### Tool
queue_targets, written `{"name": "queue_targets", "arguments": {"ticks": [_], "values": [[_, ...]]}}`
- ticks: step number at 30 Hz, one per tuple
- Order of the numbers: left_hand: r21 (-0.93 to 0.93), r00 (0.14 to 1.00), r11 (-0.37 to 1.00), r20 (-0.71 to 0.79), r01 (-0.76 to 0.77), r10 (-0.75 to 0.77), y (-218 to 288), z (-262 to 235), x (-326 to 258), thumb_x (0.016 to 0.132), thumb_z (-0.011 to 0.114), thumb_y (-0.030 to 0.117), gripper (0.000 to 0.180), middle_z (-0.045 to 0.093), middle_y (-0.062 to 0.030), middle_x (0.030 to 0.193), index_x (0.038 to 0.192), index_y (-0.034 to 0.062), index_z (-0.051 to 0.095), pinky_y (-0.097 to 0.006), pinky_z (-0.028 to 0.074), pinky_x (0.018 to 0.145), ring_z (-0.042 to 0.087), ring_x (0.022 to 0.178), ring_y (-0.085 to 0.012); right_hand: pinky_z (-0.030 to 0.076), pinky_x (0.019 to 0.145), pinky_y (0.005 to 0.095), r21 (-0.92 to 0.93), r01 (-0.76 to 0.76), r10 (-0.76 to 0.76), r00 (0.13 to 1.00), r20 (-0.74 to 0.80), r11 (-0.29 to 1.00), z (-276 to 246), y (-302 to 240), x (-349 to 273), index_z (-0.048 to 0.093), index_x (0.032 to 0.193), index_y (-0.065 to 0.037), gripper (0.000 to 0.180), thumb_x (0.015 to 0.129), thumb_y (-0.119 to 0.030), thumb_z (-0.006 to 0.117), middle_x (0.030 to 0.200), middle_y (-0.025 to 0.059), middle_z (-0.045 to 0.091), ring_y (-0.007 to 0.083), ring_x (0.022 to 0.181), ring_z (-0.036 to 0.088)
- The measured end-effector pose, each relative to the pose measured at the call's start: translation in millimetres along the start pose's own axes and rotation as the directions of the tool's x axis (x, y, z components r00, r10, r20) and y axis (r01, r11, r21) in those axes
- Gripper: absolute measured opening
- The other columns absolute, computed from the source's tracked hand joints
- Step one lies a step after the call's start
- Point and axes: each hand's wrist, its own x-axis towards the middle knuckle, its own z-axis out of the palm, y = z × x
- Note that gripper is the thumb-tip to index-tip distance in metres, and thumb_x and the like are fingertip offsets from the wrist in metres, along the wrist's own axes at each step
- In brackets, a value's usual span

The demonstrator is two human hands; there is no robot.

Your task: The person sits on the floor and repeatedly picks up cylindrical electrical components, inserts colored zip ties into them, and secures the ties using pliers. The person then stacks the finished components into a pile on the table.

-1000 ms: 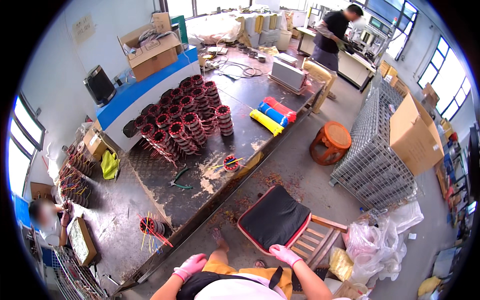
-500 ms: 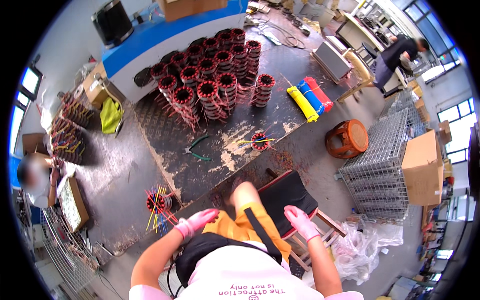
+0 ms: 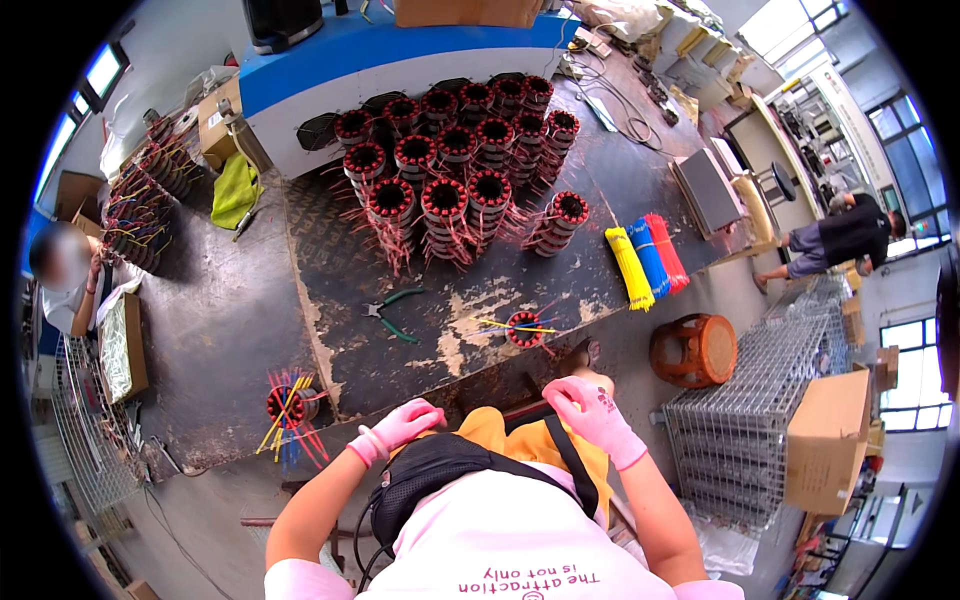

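Note:
My left hand [image 3: 408, 424], in a pink glove, hovers above my lap with its fingers curled together and nothing seen in them. My right hand [image 3: 602, 418], gloved alike, is by my right thigh, fingers bent in toward the thumb, no thing visible in it. On the table in front lies a red-and-black motor stator [image 3: 525, 329] with yellow and blue sleeves across it. Left of it are green-handled pliers [image 3: 394, 313], their handles spread. Another stator [image 3: 286, 406] with yellow, blue and red sleeves or leads sits at the near left edge.
Stacked stators [image 3: 444, 197] fill the far table. Yellow, blue and red sleeve bundles [image 3: 649, 265] lie at its right edge. A brown stool [image 3: 694, 350], a wire cage [image 3: 735, 425] and a carton [image 3: 828, 440] stand right. One co-worker [image 3: 850, 235] is far right, another [image 3: 65, 270] left.
My body has moved in toward the table, and the black seat is now hidden under me. Both hands have come nearer the table; the right moved inward and bent its fingers. The right-hand co-worker has shifted.

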Motion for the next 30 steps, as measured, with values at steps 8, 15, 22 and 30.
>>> {"name": "queue_targets", "arguments": {"ticks": [8, 15, 22, 30], "values": [[-0.436, 0.887, 0.858, -0.232, 0.273, -0.4, 14, 109, 106, 0.107, 0.054, 0.039, 0.043, 0.069, 0.0029, 0.093, 0.107, -0.0001, 0.072, -0.027, 0.05, 0.082, 0.059, 0.09, -0.0067, 0.054, 0.083, 0.0387, 0.14, 0.208, -0.24, 0.932, 0.271, 0.968, -96, 121, 89, 0.07, 0.093, -0.002, 0.015, 0.09, -0.016, 0.067, 0.094, 0.0136, 0.071, 0.0318, 0.093, 0.067], [-0.526, 0.709, 0.715, -0.268, 0.46, -0.652, 100, 188, 107, 0.104, 0.061, 0.036, 0.041, 0.066, 0.0055, 0.089, 0.102, -0.004, 0.073, -0.023, 0.047, 0.073, 0.054, 0.083, -0.0027, 0.053, 0.085, 0.0393, 0.357, 0.07, -0.243, 0.85, 0.467, 0.931, -135, 178, 108, 0.07, 0.1, -0.003, 0.02, 0.094, -0.021, 0.064, 0.099, 0.013, 0.07, 0.0309, 0.097, 0.067], [0.165, 0.874, 0.882, -0.302, 0.442, -0.382, -55, 261, 4, 0.107, 0.049, 0.022, 0.045, 0.073, -0.0022, 0.111, 0.144, -0.003, 0.045, -0.033, 0.054, 0.087, 0.069, 0.096, -0.0207, 0.053, 0.079, 0.0397, 0.434, 0.15, -0.35, 0.833, 0.429, 0.888, -102, 208, 164, 0.07, 0.101, -0.002, 0.02, 0.095, -0.02, 0.063, 0.094, 0.0152, 0.069, 0.032, 0.09, 0.067], [0.033, 0.745, 0.756, -0.204, 0.654, -0.635, -80, 209, 29, 0.107, 0.049, 0.038, 0.044, 0.073, -0.0134, 0.111, 0.126, 0.0023, 0.066, -0.035, 0.053, 0.091, 0.068, 0.1, -0.0234, 0.051, 0.082, 0.0349, 0.447, 0.236, -0.417, 0.831, 0.367, 0.863, -32, 207, 179, 0.069, 0.108, -0.003, 0.018, 0.095, -0.013, 0.061, 0.097, 0.0141, 0.067, 0.0292, 0.088, 0.064]]}}
